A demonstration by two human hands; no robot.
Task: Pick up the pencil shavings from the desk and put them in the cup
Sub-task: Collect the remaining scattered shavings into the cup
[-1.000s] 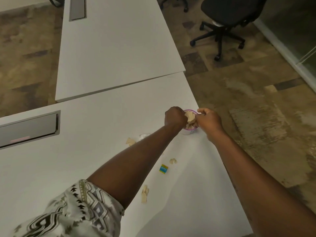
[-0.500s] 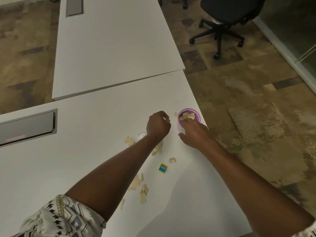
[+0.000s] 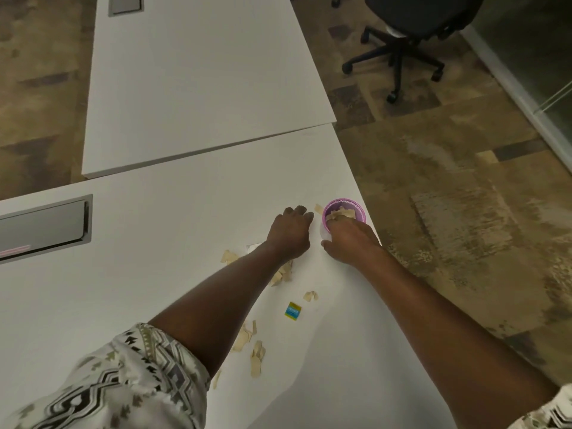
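Note:
A small cup with a purple rim [image 3: 359, 206] stands near the right edge of the white desk [image 3: 154, 274], with tan shavings inside. My right hand [image 3: 349, 239] is wrapped around the cup's near side. My left hand [image 3: 289, 232] rests palm down on the desk just left of the cup, fingers spread toward a single shaving [image 3: 318, 208] beside the rim; nothing shows in it. More tan pencil shavings lie scattered: one cluster [image 3: 283, 274] under my left wrist, one piece [image 3: 228, 257] to the left, one [image 3: 310, 296] nearer me, and a group [image 3: 252, 345] by my forearm.
A small blue and yellow sharpener [image 3: 292, 311] lies on the desk among the shavings. A grey cable hatch [image 3: 43, 227] is set into the desk at left. A second white desk [image 3: 201, 72] adjoins behind. A black office chair [image 3: 411, 23] stands on the floor at upper right.
My left hand left the cup's mouth and dropped to the desk left of it, then slid forward toward the shaving by the rim. My right hand moved from the rim to the cup's side.

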